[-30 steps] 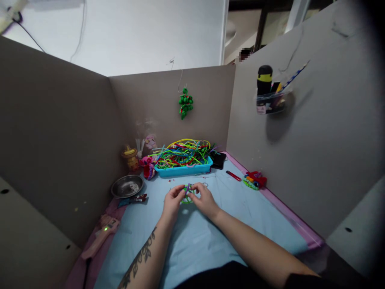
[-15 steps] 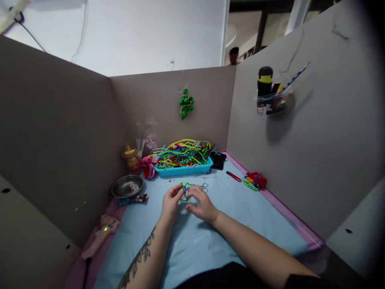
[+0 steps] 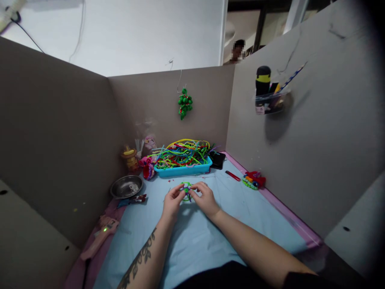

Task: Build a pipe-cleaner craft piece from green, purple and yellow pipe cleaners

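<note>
Between my hands is a small ring-like piece of bright green and purple pipe cleaners (image 3: 186, 191), held just above the blue table cover. My left hand (image 3: 173, 200) pinches its left side between thumb and fingers. On the opposite side, my right hand (image 3: 205, 198) grips it with thumb and forefinger closed on the edge. My fingertips hide parts of the piece. Beyond it stands a light-blue tray (image 3: 183, 172) heaped with pipe cleaners in many colours.
Left of my hands lie a metal bowl (image 3: 126, 186) with small white bits, a wrapper (image 3: 132, 200) and a pink glue gun (image 3: 100, 237) with a green light. A red cutter (image 3: 232, 176) and a red pipe-cleaner figure (image 3: 255, 180) lie right. Grey partitions (image 3: 171, 104) enclose the table.
My right hand has turned and closed its thumb and forefinger on the piece. The purple part now shows more clearly. The scissors behind my right hand are now mostly hidden.
</note>
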Demonstrator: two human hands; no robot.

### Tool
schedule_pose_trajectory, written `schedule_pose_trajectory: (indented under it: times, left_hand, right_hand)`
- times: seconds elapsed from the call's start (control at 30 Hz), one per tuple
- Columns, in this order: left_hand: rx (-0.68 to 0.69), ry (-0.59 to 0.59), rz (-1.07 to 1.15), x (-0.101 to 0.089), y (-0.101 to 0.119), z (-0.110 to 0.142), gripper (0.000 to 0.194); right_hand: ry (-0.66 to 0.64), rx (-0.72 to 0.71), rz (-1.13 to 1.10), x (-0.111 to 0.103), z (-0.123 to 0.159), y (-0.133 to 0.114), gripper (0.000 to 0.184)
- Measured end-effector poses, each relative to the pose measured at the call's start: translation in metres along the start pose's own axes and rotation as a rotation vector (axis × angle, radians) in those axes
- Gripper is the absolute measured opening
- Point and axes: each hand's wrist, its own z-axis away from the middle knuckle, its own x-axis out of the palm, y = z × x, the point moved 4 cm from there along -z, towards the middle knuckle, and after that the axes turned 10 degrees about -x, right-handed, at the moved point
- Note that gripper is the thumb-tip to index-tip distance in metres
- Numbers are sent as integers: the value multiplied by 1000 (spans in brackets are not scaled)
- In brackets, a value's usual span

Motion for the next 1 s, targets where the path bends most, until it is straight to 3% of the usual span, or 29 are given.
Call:
schedule_pose_trajectory:
  times: [0.47, 0.7, 0.9, 1.0]
  left_hand:
    - [18, 3, -59, -1, -2, -2, 43]
    - [8, 0, -75, -1, -3, -4, 41]
    - [15, 12, -39, -2, -1, -4, 45]
    - [47, 34, -28, -5, 0, -5, 48]
  right_hand:
    - [-46, 164, -87, 6, 1, 11, 3]
    - [-153, 289, -139, 14, 5, 22, 10]
    - [-78, 198, -48, 4, -1, 12, 5]
    - [-100, 36, -15, 0, -2, -3, 20]
